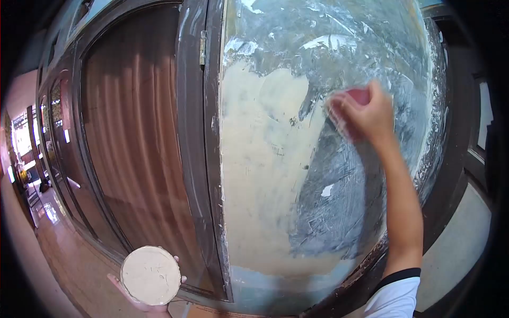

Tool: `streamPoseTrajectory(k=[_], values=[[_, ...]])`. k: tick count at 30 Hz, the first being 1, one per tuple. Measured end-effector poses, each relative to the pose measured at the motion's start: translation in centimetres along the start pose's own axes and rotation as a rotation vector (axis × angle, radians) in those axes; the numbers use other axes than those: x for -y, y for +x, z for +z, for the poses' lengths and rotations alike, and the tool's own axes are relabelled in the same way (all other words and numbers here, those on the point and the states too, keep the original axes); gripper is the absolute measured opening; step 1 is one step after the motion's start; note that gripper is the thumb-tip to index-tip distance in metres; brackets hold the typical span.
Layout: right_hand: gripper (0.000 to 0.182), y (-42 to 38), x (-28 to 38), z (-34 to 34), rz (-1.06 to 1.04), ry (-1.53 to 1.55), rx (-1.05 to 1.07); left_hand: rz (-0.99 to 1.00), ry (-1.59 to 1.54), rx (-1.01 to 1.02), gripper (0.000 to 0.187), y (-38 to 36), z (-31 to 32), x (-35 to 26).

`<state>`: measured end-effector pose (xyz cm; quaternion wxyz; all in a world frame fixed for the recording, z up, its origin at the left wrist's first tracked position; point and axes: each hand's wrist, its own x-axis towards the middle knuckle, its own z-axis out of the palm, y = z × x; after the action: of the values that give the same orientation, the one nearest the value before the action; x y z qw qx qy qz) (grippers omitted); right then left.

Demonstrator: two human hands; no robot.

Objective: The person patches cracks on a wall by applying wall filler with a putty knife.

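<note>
My right hand [377, 116] is raised against the wall, its fingers closed round a red putty scraper [359, 96], which is partly smeared by motion. The scraper is at the edge between a cream putty layer [260, 164] on the left and bare blue-grey wall [339, 212] on the right. Low on the left, my left hand [139, 306] supports a round container of cream putty [151, 276] from beneath, fingers showing at both sides. The container's walls are mostly hidden from above.
A dark wooden door frame [199, 132] with a hinge [202, 47] borders the wall on the left, beside a glass panel with a brown curtain [138, 122]. Dark woodwork [450, 122] stands at the right. Shiny tiled floor [69, 254] stretches away at lower left.
</note>
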<state>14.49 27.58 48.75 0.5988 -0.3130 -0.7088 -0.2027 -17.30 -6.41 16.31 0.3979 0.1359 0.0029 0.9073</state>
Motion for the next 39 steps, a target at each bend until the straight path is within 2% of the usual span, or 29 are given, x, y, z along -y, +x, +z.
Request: streamPoseTrajectory(k=[2,3,5,6,8,11,13,14,15,17,18,20,22,23,24,25,27,28,29,31,33,37,38,39], values=[[0.072,-5.7,0.2,2.6,-0.395,-0.079,0.008,0.017,0.033,0.007,0.108,-0.2,-0.3,-0.1],[0.070,-8.9,0.6,3.5,-0.530,-0.085,0.168,0.034,0.023,0.006,0.105,-0.5,0.0,-0.1],[0.064,-15.2,0.9,5.3,-0.639,0.045,0.361,0.061,0.056,0.048,0.101,-0.6,-0.4,-0.2],[0.064,-17.0,0.9,5.8,-0.645,0.039,0.363,0.061,0.048,0.048,0.101,-0.6,-0.4,-0.1],[0.060,-18.8,0.7,6.7,-0.793,-0.081,0.328,0.090,0.042,-0.079,0.100,-0.9,0.2,-0.2],[0.058,-12.6,1.1,5.8,-0.675,-0.050,0.129,0.089,0.097,-0.059,0.100,-1.0,0.7,0.1],[0.065,-5.5,1.2,3.3,-0.545,-0.206,-0.068,0.087,0.169,0.015,0.100,-0.7,0.2,0.2],[0.070,-2.2,0.9,2.0,-0.360,-0.247,-0.201,0.086,0.162,0.011,0.100,-0.6,0.2,0.4],[0.075,0.8,1.2,0.0,-0.066,-0.242,-0.133,0.070,0.071,-0.035,0.103,-0.7,0.3,0.6],[0.079,5.4,-2.3,-1.5,0.272,-0.169,-0.214,0.053,-0.072,-0.073,0.105,-1.0,0.6,1.2],[0.083,6.0,-2.6,-2.1,0.339,-0.115,-0.229,0.053,-0.071,-0.077,0.105,-1.1,0.2,1.2],[0.078,4.8,-2.7,-1.8,0.248,-0.133,-0.201,0.035,0.067,0.029,0.104,-1.3,-0.5,1.2],[0.071,0.2,-0.6,-0.2,0.134,0.024,0.001,0.030,0.016,-0.016,0.104,-1.7,-0.3,0.9],[0.065,-3.0,0.7,1.1,-0.040,0.023,0.074,0.027,-0.036,-0.058,0.104,-1.9,-0.1,0.9],[0.061,-6.8,0.8,3.6,-0.348,-0.119,0.059,0.033,-0.040,-0.061,0.104,-1.9,-0.2,0.8],[0.056,-11.6,1.7,5.8,-0.559,-0.039,0.227,0.033,-0.037,-0.044,0.104,-1.9,-0.4,0.6],[0.047,-20.0,4.2,7.1,-0.702,0.093,0.572,0.021,-0.080,-0.034,0.104,-2.0,0.3,0.7],[0.044,-24.3,4.2,9.0,-0.784,0.048,0.749,0.023,-0.080,-0.030,0.104,-2.1,0.5,0.9],[0.044,-25.5,3.9,10.3,-0.786,0.050,0.745,0.021,-0.102,-0.036,0.104,-2.2,0.6,1.1],[0.051,-25.6,4.7,11.2,-1.033,-0.022,0.427,0.025,-0.103,-0.014,0.106,-2.1,0.2,1.1],[0.051,-20.0,4.8,11.1,-0.914,-0.071,0.333,0.050,-0.081,-0.006,0.103,-2.2,0.1,1.2],[0.055,-4.9,5.7,5.4,-0.603,-0.227,0.039,0.085,-0.064,-0.029,0.100,-2.1,-0.6,1.0],[0.060,-1.3,5.1,3.9,-0.482,-0.326,-0.060,0.097,-0.059,-0.028,0.100,-2.1,-0.8,1.0],[0.068,1.6,4.8,2.4,-0.264,-0.270,-0.100,0.111,-0.055,-0.029,0.100,-2.3,-1.1,1.0]])
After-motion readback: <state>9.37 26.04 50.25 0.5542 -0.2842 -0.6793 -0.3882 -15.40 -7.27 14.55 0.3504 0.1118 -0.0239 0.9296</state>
